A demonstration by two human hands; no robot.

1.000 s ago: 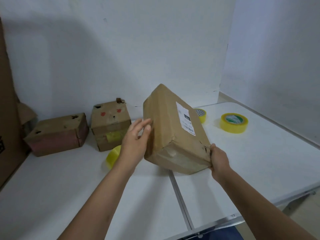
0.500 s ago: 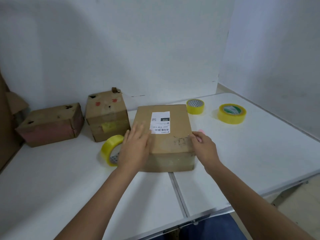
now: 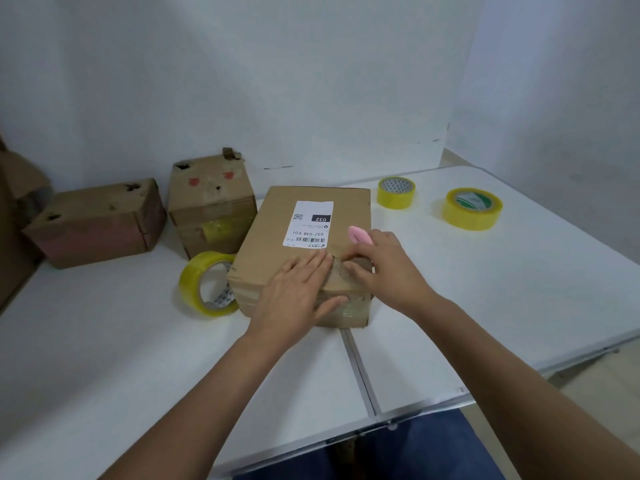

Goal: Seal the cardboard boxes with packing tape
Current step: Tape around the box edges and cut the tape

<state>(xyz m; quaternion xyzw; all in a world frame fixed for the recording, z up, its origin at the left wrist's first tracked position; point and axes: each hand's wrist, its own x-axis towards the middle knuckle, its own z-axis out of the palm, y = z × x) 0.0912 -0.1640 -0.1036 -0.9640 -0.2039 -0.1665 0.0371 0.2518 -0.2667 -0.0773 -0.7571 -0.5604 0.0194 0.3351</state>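
A brown cardboard box (image 3: 270, 251) with a white shipping label lies flat in the middle of the white table (image 3: 104, 358). My left hand (image 3: 298, 292) lies flat on the box's near top edge, fingers straight, thumb down on the taped front face. My right hand (image 3: 384, 265) rests on the near right corner of the top, fingertips on the tape, and holds a pink cutter (image 3: 358, 234) that sticks out behind the hand. A yellow tape roll (image 3: 194, 289) stands on edge against the box's left side.
Two worn cardboard boxes (image 3: 97, 223) (image 3: 211, 206) sit at the back left by the wall. Two more yellow tape rolls (image 3: 396, 192) (image 3: 472, 208) lie flat at the back right. A seam (image 3: 360, 375) runs across the table toward me. Large cardboard stands at the far left (image 3: 10, 237).
The box was tilted up on its end between both hands; it now lies flat with the label up. Both hands have moved onto its near top edge.
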